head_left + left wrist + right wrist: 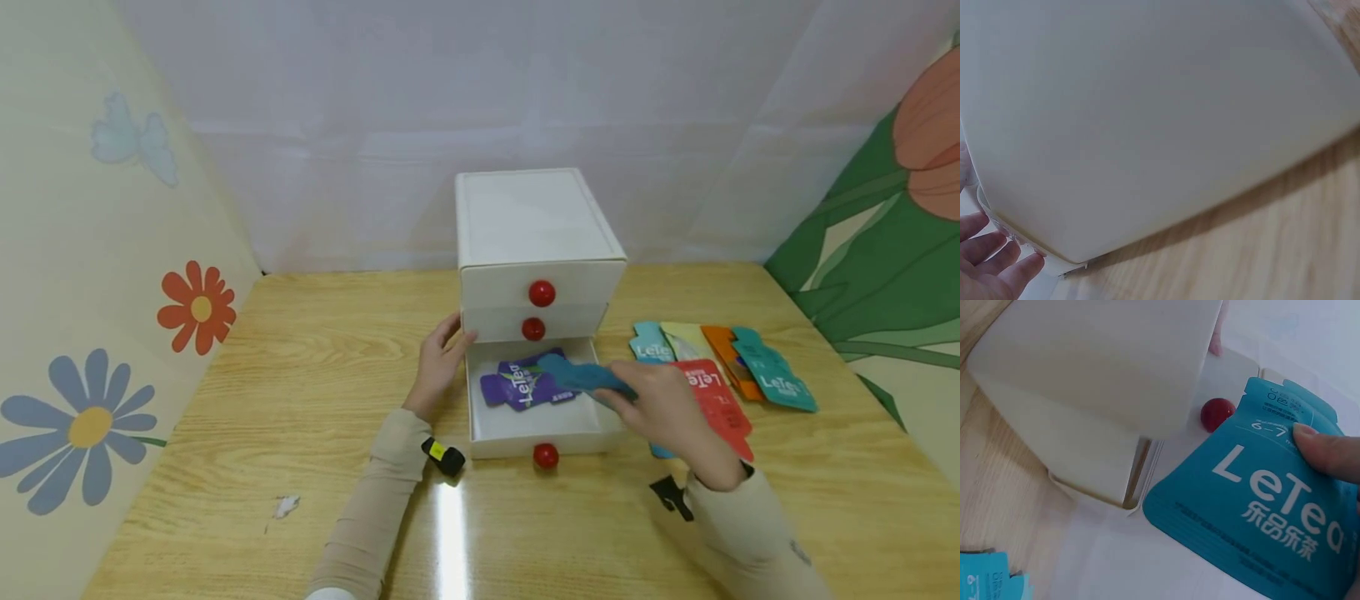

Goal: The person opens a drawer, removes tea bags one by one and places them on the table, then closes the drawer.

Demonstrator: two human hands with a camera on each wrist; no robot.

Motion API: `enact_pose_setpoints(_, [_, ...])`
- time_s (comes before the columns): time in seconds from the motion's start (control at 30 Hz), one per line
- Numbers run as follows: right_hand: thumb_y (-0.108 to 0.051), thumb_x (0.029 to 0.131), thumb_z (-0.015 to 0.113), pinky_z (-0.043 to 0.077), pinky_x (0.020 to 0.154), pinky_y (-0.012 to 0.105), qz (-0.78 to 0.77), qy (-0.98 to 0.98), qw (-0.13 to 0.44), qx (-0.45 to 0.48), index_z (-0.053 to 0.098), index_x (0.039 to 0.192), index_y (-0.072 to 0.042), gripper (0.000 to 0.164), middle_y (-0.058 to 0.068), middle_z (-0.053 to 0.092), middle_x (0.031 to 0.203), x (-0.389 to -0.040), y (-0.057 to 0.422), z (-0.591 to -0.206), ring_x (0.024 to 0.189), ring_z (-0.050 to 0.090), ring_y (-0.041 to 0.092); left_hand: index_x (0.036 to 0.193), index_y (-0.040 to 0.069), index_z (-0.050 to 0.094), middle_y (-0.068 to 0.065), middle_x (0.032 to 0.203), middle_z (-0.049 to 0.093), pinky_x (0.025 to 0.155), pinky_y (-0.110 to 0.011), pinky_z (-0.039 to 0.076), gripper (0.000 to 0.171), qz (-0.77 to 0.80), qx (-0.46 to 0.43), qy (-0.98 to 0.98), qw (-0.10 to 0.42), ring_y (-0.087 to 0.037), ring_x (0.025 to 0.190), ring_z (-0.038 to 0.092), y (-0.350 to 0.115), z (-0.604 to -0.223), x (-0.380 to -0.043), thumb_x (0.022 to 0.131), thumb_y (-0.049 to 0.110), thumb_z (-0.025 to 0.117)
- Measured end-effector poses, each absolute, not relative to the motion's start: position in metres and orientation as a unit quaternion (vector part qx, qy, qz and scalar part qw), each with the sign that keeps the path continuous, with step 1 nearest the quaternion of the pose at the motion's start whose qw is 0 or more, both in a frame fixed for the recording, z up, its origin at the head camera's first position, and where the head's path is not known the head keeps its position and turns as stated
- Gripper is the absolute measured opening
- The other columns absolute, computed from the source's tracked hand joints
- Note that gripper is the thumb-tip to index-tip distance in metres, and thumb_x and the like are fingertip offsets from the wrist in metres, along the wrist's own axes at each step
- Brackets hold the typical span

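My right hand (660,408) pinches a blue LeTea packet (1260,506), thumb on its printed face in the right wrist view. In the head view this packet hangs over the pulled-out bottom drawer (495,429) and overlaps a purple LeTea packet (517,385) lying inside. My left hand (438,367) rests at the left side of the white drawer cabinet (536,217), fingertips by the drawer's left edge. The left wrist view shows its fingers (997,250) extended along the cabinet's edge.
Right of the cabinet lie several packets: a red one (716,400), a teal one (780,375), an orange one (731,354) and a light blue one (651,342). Red knobs (542,293) stick out from the drawer fronts. A white cloth (360,150) hangs behind the table.
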State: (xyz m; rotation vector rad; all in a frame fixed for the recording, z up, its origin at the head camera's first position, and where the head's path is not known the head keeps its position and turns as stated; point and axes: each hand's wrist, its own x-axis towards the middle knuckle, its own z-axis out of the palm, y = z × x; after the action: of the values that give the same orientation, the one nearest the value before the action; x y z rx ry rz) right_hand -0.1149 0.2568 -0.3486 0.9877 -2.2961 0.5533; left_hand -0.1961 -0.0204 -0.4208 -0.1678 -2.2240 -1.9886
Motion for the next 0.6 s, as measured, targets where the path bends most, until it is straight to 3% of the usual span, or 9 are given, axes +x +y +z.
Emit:
enact_pose_setpoints(0.47, [-0.054,0.091,0.034,0.012,0.043,0.017,0.19,-0.877,0.306,0.319,0.032,0.059,-0.014,0.051,-0.012,0.016,0.056,-0.109,0.293,-0.357,0.046,0.015,0.001,0.129,-0.006,0.044,-0.021,0.134,0.043,0.101,-0.041,0.035,0.046,-0.671,-0.052,-0.737,0.061,-0.032,0.126,0.037,-0.02,-0.41,-0.189,0.089,0.012,0.059])
enact_pose_setpoints(0.6, [-0.058,0.089,0.034,0.019,0.036,0.019,0.185,-0.882,0.318,0.296,0.055,0.066,0.0,0.066,-0.01,0.029,0.045,-0.11,0.309,-0.364,0.039,0.022,0.002,0.128,-0.007,0.044,-0.023,0.133,0.043,0.101,-0.042,0.035,0.045,-0.67,-0.057,-0.737,0.063,-0.033,0.125,0.037,-0.02,-0.405,-0.186,0.089,0.01,0.058])
